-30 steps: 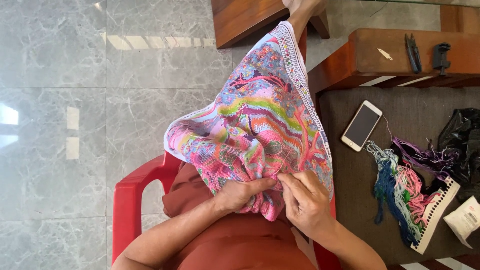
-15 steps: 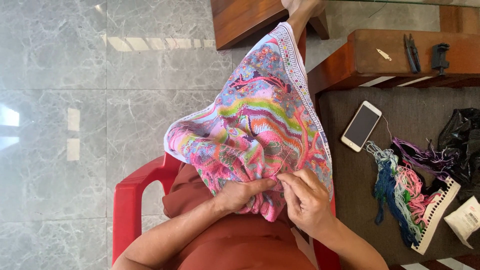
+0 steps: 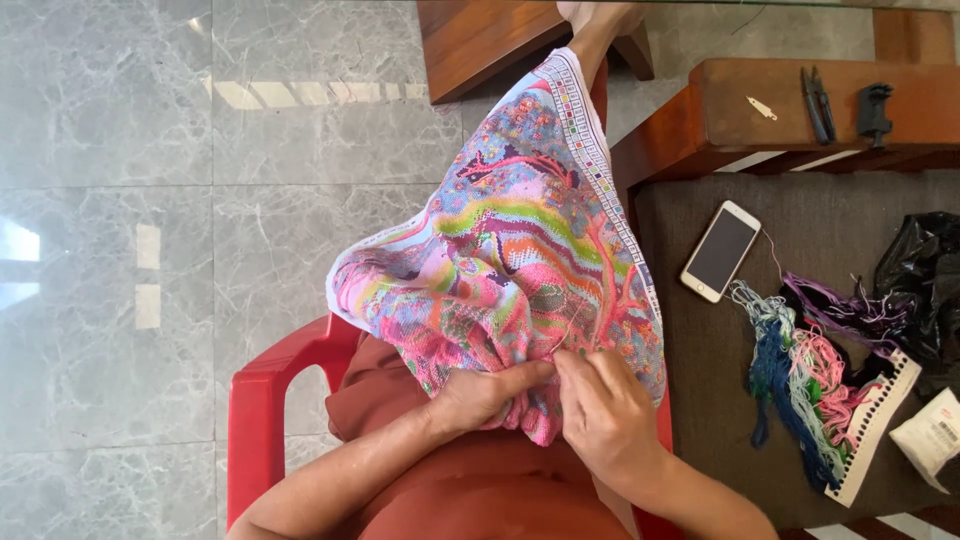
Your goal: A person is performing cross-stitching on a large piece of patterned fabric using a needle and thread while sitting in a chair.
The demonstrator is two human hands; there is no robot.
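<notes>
A large, brightly coloured embroidered cloth with a white gridded border lies draped over my lap and knee. My left hand grips a bunched fold of the cloth at its near edge. My right hand rests beside it with its fingertips pinched together on the cloth. A thin thread runs up from those fingertips across the fabric. No needle shows clearly between the fingers.
I sit in a red plastic chair on grey marble tiles. A cushioned wooden bench to the right holds a white phone, skeins of coloured thread on a card, a black plastic bag, snips and a white packet.
Both hands stay at the cloth's near edge. My right fingertips have shifted slightly on the fabric; the cloth has hardly moved.
</notes>
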